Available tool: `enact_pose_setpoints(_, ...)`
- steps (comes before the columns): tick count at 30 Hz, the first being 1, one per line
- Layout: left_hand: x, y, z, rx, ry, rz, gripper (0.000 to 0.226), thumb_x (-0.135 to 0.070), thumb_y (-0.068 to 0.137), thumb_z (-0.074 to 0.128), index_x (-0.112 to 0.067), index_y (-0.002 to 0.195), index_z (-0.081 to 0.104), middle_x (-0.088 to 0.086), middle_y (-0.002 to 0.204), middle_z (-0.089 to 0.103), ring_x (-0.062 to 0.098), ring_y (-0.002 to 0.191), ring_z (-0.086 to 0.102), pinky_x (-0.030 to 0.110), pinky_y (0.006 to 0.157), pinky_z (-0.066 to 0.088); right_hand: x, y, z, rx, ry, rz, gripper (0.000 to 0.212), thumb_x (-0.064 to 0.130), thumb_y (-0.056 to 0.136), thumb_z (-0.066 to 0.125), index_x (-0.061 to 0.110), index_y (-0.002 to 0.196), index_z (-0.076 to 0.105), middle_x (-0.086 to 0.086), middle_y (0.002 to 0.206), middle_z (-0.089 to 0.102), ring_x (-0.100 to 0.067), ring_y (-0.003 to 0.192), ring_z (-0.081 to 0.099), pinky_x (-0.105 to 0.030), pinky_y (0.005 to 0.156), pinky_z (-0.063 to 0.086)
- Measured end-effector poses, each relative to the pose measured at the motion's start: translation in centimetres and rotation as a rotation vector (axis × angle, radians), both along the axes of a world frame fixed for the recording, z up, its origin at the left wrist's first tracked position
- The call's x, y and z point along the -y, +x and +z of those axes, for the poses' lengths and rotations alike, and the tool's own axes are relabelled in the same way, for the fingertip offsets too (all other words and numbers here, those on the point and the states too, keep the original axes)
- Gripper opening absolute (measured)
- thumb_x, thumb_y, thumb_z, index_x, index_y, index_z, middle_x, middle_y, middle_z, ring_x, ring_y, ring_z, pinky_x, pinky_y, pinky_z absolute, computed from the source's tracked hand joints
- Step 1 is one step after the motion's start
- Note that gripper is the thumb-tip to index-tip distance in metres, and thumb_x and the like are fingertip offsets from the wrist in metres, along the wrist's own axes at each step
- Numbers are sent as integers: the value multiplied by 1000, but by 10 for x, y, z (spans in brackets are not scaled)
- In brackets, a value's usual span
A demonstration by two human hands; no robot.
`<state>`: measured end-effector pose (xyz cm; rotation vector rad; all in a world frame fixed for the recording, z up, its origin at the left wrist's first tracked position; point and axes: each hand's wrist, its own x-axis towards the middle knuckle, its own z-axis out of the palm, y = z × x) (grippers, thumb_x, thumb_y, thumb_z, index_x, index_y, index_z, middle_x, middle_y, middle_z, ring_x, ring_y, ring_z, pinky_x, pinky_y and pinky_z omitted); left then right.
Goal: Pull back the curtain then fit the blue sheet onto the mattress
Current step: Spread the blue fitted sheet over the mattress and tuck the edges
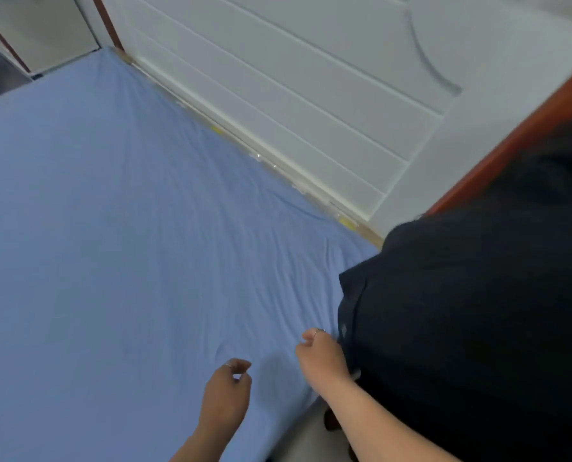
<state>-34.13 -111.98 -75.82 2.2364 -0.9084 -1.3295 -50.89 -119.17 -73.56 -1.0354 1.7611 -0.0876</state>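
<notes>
Blue sheet lies spread over the mattress beneath both hands. The left hand hovers loosely curled and holds nothing. The right hand, also loosely curled with nothing seen in it, is against a dark buttoned garment that blocks the right side. Creases fan out near the hands. Along the far edge, a bare plastic-covered mattress strip meets a white panelled board. Pale floor shows below, and a white cabinet stands beyond the far corner.
</notes>
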Motion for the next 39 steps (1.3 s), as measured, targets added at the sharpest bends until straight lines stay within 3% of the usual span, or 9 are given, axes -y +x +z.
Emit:
enact_pose_setpoints(3,56,-5,1,9,-34,-83,27,-9,92,52,-23,109,68,-4,91,71,4,70,63,17,64,45,65,9,-11,-55,20,85,52,26,91,47,22,143,44,1,141,52,-17,113,59,-33,91,52)
enact_pose_setpoints(8,167,4,-22,187,-150,-306,31,-9,94,53,-22,119,67,-8,118,64,13,113,59,24,94,43,173,8,-51,-254,-12,157,57,28,89,49,18,144,38,-11,142,42,-33,132,39,-42,105,40)
enact_pose_setpoints(14,257,-11,-70,218,-188,-466,36,-8,96,45,-26,121,64,-12,127,59,9,108,59,23,84,42,257,-45,-96,-480,37,-173,65,28,92,54,16,151,30,-15,150,36,-38,138,34,-47,108,36)
enact_pose_setpoints(19,331,-56,-108,275,-227,-780,60,-4,89,39,-32,142,45,-13,147,37,19,127,46,36,95,43,255,-88,-121,-665,-20,-364,61,27,86,62,20,143,42,-14,149,36,-38,134,36,-52,102,42)
enact_pose_setpoints(24,381,-111,-114,414,-286,-1091,73,-6,88,42,-34,153,26,-4,162,19,22,148,17,46,113,25,247,-87,-131,-731,239,76,75,43,89,58,19,151,23,-14,156,20,-34,141,26,-47,112,34)
enact_pose_setpoints(28,400,-131,-125,490,-296,-1278,58,-13,95,41,-30,150,35,-3,155,33,21,150,17,56,119,6,257,-100,-136,-817,218,170,78,37,90,62,8,151,24,-15,152,22,-33,141,25,-43,110,39)
enact_pose_setpoints(34,395,-135,-129,573,-331,-1411,34,-21,83,53,-26,114,68,-3,110,54,23,117,47,56,115,19,298,-110,-133,-822,304,723,41,20,96,46,17,136,54,-9,146,43,-30,135,38,-43,107,39)
enact_pose_setpoints(37,395,-139,-117,525,-443,-1424,32,-23,83,51,-29,110,68,-6,99,64,22,105,57,45,111,25,339,-109,-110,-661,503,1161,37,23,91,63,13,127,61,-3,130,58,-26,114,59,-38,94,52)
enact_pose_setpoints(39,400,-139,-109,455,-415,-1416,26,-23,85,50,-30,104,65,-4,95,70,21,99,62,37,103,31,356,-106,-103,-603,562,1341,48,35,86,74,11,125,62,-2,117,58,-26,99,60,-37,86,54)
